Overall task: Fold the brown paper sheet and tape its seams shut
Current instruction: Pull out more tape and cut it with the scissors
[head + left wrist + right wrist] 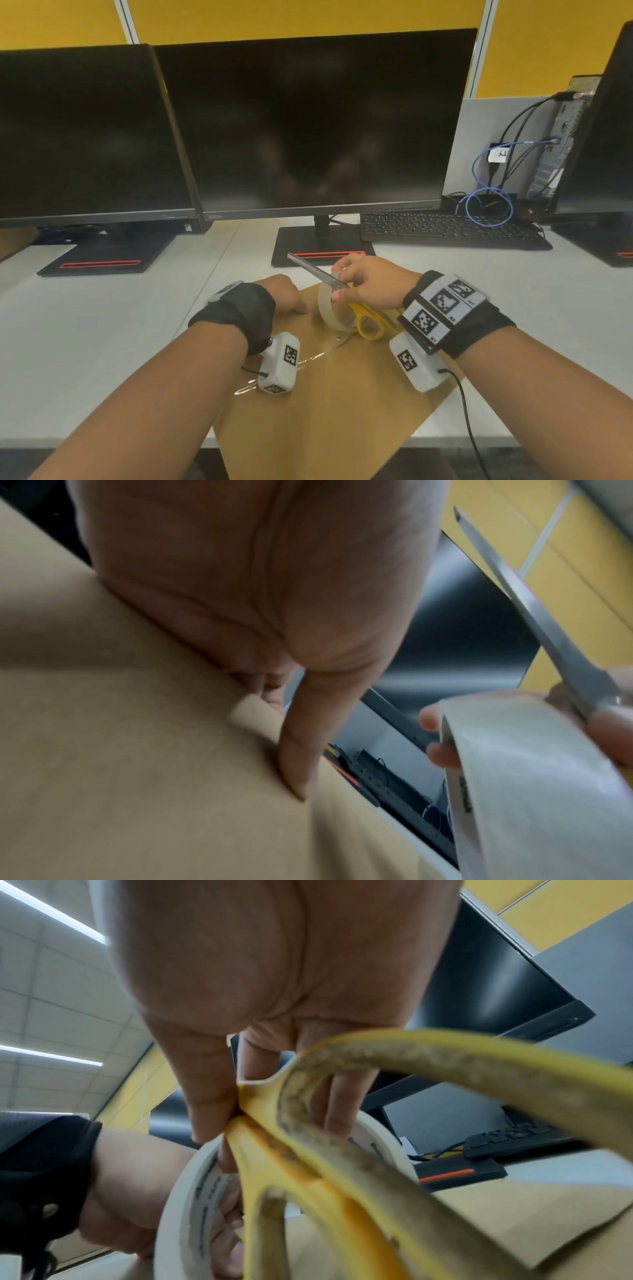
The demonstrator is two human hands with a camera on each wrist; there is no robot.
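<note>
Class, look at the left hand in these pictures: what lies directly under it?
Under the left hand lies the brown paper sheet, its thumb pressing down near the far edge. Whatever is beneath the paper there is covered; the white desk shows around it.

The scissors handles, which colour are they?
Yellow; the scissors handles show best in the right wrist view.

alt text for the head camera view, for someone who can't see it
A person's right hand holds a tape roll and yellow-handled scissors above a brown paper sheet; the left hand presses the paper. Dark monitors stand behind.
</note>
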